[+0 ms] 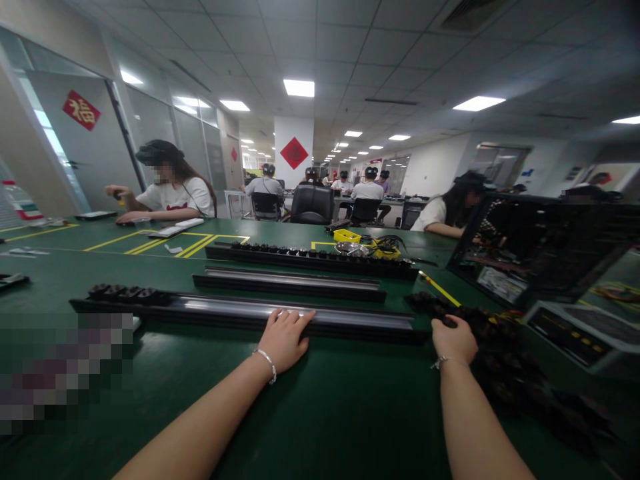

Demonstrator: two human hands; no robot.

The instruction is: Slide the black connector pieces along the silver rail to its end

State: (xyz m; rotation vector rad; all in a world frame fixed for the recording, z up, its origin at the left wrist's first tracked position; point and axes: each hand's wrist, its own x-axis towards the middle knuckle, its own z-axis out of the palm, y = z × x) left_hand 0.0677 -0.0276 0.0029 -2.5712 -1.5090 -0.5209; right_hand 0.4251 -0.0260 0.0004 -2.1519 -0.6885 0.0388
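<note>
A long black rail (pixel 350 321) with a shiny channel lies across the green table in front of me. Several small black blocks (pixel 125 293) sit in its left end. My left hand (pixel 286 339) lies on the middle of this rail, fingers stretched out. Just past the rail's right end, my right hand (pixel 456 340) is closed on a small black part (pixel 449 322), mostly hidden by the fingers. Beside that hand spreads a dark heap of black parts (pixel 520 380). Behind the near rail lie a shorter rail (pixel 295 283) and another rail filled with black blocks (pixel 310 259).
An open black computer case (pixel 540 247) and a metal power supply box (pixel 585 333) stand at the right. Farther back are a yellow tray (pixel 347 236), a metal bowl (pixel 351 249) and cables (pixel 387 245). Other people sit at the table's left and right. A blurred-out patch covers the left front.
</note>
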